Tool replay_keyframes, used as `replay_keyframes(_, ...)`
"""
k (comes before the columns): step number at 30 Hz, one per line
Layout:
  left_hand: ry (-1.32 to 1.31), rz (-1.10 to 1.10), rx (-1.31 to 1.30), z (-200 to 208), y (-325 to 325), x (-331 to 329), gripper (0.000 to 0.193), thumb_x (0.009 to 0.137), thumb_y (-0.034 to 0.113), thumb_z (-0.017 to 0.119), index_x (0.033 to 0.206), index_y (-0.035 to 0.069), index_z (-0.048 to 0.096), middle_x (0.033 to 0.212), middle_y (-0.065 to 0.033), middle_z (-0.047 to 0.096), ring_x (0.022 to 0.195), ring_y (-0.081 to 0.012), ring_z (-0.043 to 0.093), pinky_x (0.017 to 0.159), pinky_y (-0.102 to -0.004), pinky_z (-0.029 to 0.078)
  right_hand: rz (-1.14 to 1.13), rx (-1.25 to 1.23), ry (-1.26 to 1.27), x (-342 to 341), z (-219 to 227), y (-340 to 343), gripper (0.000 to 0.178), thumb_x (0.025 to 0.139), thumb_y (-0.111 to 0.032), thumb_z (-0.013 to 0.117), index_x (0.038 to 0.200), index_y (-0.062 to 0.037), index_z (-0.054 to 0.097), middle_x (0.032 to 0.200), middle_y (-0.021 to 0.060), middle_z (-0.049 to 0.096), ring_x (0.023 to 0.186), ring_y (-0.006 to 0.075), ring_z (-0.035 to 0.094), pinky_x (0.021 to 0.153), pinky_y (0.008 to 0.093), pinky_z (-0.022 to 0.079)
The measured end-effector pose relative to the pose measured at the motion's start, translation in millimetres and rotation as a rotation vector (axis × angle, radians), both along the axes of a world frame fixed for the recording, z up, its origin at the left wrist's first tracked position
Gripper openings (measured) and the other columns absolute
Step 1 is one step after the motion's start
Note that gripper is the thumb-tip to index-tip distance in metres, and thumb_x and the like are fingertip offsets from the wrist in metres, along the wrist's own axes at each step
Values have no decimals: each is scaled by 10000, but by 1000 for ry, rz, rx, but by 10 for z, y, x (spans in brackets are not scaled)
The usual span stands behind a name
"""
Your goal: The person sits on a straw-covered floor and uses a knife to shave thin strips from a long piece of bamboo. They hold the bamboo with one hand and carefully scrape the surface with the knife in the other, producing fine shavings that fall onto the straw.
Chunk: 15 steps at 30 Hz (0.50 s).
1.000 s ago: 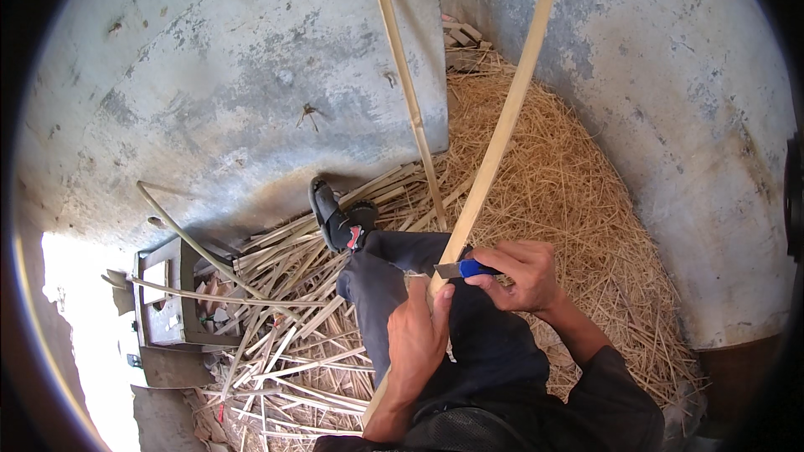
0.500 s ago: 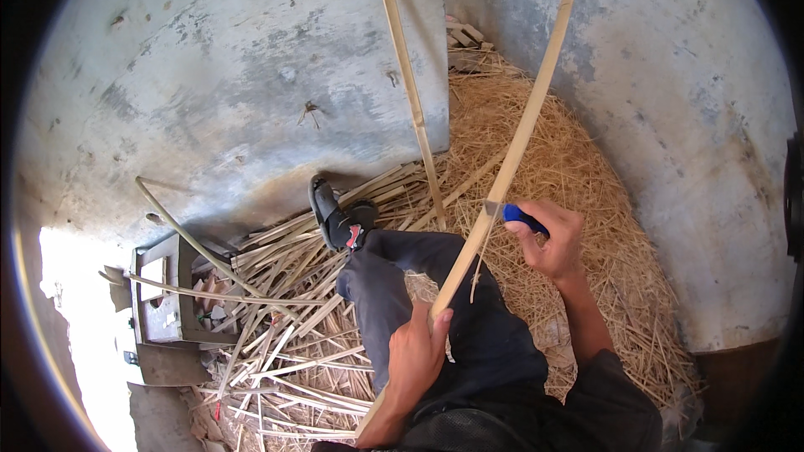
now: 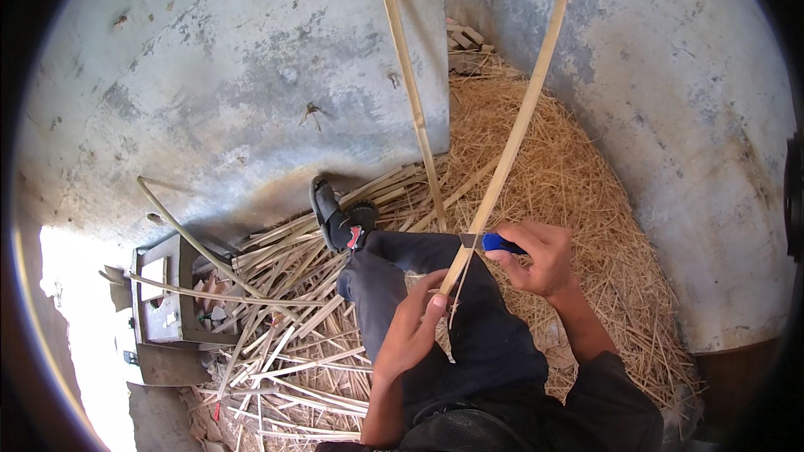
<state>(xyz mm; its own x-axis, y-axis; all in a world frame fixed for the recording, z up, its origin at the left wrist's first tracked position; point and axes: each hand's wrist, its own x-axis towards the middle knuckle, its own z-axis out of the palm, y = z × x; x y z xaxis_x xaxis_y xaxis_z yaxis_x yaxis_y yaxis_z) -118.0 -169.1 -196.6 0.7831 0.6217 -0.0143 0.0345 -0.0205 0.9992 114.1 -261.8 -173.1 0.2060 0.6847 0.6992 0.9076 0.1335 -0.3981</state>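
Room over shavings (image 3: 578,176), right of held strip (image 3: 523,113); ahead — standing strip (image 3: 408,71), wall (image 3: 209,75).

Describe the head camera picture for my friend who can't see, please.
A person's left hand holds a long, pale, woody strip while the right hand holds a blue-handled knife, its blade across the strip. Loose strips and heaped shavings lie around the person's legs, beside patchy grey walls.

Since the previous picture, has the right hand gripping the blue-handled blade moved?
Yes, the right hand moved down and slightly left, judged against the pale wooden strip leaning on the wall.
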Motion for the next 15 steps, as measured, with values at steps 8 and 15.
replay_keyframes(8, 211, 97, 344, -88, -163, 159, 307, 1136, 264, 514, 1263, -6, 588, 858, -254, 696, 835, -469, 697, 731, -528, 520, -35, -26, -93, 60, 56, -60, 289, 916, -377, 812, 999, -103, 769, 791, 36, 730, 587, 219, 677, 530, 345, 507)
replay_keyframes(15, 377, 107, 448, -135, -203, 38, 284, 1114, 277, 554, 1188, 5, 585, 826, -280, 695, 800, -515, 679, 703, -593, 499, -92, -18, -83, 198, -96, -100, 328, 938, -386, 798, 988, -63, 780, 814, 91, 753, 642, 257, 714, 568, 344, 539)
